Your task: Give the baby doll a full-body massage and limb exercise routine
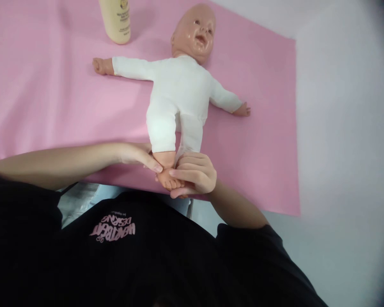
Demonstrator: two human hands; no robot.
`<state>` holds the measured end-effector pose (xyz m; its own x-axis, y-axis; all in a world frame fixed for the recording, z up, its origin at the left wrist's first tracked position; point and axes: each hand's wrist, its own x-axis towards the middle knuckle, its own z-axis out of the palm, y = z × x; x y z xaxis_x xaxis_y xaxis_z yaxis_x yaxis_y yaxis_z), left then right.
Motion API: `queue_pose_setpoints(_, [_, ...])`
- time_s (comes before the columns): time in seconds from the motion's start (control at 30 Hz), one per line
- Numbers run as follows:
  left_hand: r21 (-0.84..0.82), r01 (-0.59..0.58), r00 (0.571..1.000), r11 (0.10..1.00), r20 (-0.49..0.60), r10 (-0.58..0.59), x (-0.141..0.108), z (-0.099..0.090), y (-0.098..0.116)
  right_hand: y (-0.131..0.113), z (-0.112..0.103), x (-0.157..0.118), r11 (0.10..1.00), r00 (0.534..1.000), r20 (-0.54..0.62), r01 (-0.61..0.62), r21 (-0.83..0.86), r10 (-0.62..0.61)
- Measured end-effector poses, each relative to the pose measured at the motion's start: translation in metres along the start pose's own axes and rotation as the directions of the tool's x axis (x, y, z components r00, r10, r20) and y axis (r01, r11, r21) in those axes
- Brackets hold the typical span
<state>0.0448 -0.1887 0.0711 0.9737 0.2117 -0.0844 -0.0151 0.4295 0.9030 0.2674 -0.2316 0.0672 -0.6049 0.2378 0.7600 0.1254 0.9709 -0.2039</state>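
Observation:
A baby doll (182, 85) with a white cloth body lies on its back, arms spread and head away from me. My left hand (140, 155) is closed around the ankle of the doll leg on the left, its thumb on top and its other fingers mostly hidden beneath. From the other side, my right hand (196, 172) grips the doll's foot (169, 179), with bent fingers over the top and the thumb near the toes. The doll's other foot is mostly hidden behind my right hand.
The doll lies on a pink mat (262, 162), its feet at the near edge close to my body. A pale yellow bottle (116, 21) stands at the back left, cut off by the frame. A white wall (342, 106) is at the right.

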Motion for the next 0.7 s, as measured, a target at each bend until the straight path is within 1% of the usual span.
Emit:
queue_pose_setpoints(0.03, [0.005,0.004,1.000,1.000,0.002,-0.004,0.000,-0.001,0.000,0.000,0.001,0.002,0.999,0.998,-0.061,0.032,0.015,-0.031])
queue_pose_setpoints(0.1, [0.016,0.017,1.000,1.000,0.001,-0.017,0.001,-0.002,-0.001,-0.001,0.002,0.006,0.999,0.994,-0.105,0.045,0.025,-0.042])
queue_pose_setpoints(0.3, [0.037,0.006,1.000,0.999,-0.010,-0.005,0.000,-0.003,-0.003,-0.005,-0.002,0.013,0.998,0.986,-0.152,0.067,0.004,-0.066])
queue_pose_setpoints(0.37, [0.042,0.016,1.000,0.999,-0.006,-0.016,-0.001,-0.003,-0.003,-0.007,-0.003,0.014,0.997,0.983,-0.166,0.075,-0.005,-0.075])
queue_pose_setpoints(0.47, [0.044,0.031,0.999,0.999,-0.030,-0.030,-0.002,-0.003,-0.003,-0.007,-0.002,0.016,0.997,0.978,-0.195,0.080,-0.008,-0.080])
queue_pose_setpoints(0.6, [0.049,0.053,0.994,0.997,-0.095,-0.049,-0.003,-0.003,-0.002,-0.007,-0.002,0.016,0.998,0.979,-0.194,0.068,-0.004,-0.067])
queue_pose_setpoints(0.67, [0.059,0.072,0.994,0.996,-0.088,-0.066,-0.003,-0.004,-0.002,-0.007,-0.002,0.012,0.997,0.979,-0.191,0.072,0.007,-0.069])
queue_pose_setpoints(0.7, [0.063,0.077,0.994,0.995,-0.078,-0.072,-0.003,-0.004,-0.002,-0.007,-0.002,0.009,0.999,0.987,-0.151,0.053,0.006,-0.051])
